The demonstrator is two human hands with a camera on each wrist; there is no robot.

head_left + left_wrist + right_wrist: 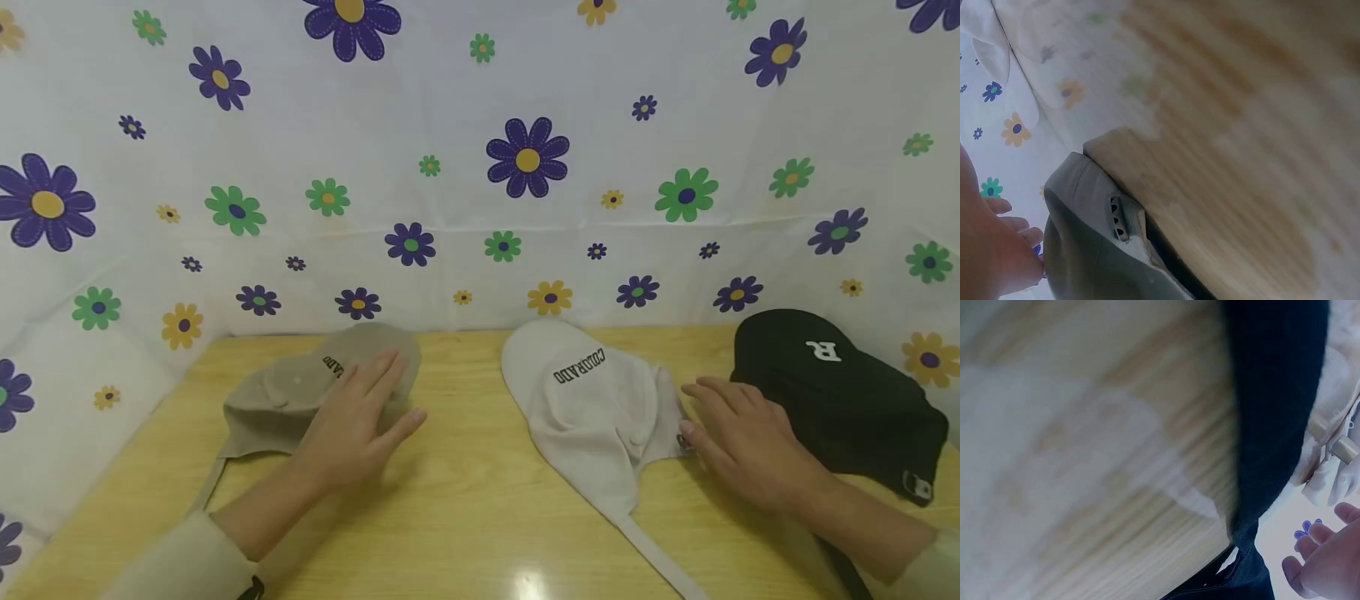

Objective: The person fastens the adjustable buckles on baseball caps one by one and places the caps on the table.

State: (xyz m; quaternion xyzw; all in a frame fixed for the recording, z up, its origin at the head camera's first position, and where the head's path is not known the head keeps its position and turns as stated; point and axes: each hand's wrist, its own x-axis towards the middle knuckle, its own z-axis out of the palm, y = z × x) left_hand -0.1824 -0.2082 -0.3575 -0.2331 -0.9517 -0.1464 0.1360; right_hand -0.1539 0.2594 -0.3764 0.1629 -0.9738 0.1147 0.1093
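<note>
Three baseball caps lie on a wooden table in the head view. My left hand [348, 429] is over the khaki cap [281, 392] on the left, fingers extended and hiding part of its lettering; whether it touches the cap is unclear. In the middle lies a pale cap [581, 408] lettered COLORADO, its strap trailing toward me. To the right is a black cap [795, 392] with a white R. My right hand [750, 446] is between these two caps, fingers loosely extended, nothing held. In the right wrist view, a dark band of fabric [1279, 394] crosses near the hand.
The wooden table [450, 500] ends at the back against a white cloth [450, 108] printed with flowers. That cloth also hangs along the left side. Cap straps reach toward the table's near side.
</note>
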